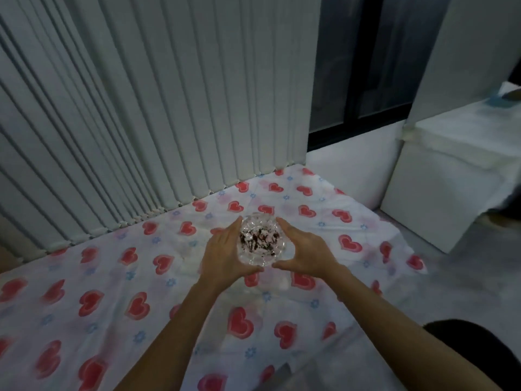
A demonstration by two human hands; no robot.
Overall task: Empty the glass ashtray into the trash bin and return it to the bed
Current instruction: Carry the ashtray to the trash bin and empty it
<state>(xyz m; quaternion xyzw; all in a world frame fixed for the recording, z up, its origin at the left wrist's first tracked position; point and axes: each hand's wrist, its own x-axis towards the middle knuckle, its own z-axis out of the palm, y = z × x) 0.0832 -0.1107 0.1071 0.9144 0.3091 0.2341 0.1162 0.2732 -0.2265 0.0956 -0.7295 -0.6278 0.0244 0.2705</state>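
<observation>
Dark rounded shape (476,351) at 5 o'clock, nearest the camera, too dim to name. Both forearms reach forward over the bed (84,320), its sheet printed with red hearts and small blue flowers. Left hand (222,249) cups the left side of the glass ashtray (260,239), fingers extended along the rim, thumb curling under the near edge. Right hand (306,249) mirrors it on the right side, fingers flat against the glass, thumb at the near edge. Both hands are partly open and wrapped around the ashtray; whether it is lifted or resting on the sheet, cannot tell. Ashtray sits at frame centre, holding dark ash and debris (258,238).

Judged step: lift and carry to the bin. Keep the ashtray level, grip even on both sides, rise slowly so ash doesn't spill on the sheet. Trash bin not in view.

Farther: vertical blinds (141,108) at 11 o'clock, dark window (352,66) at 1 o'clock, white cabinet (451,179) at 2 o'clock.

No brands, labels or readable writing.
</observation>
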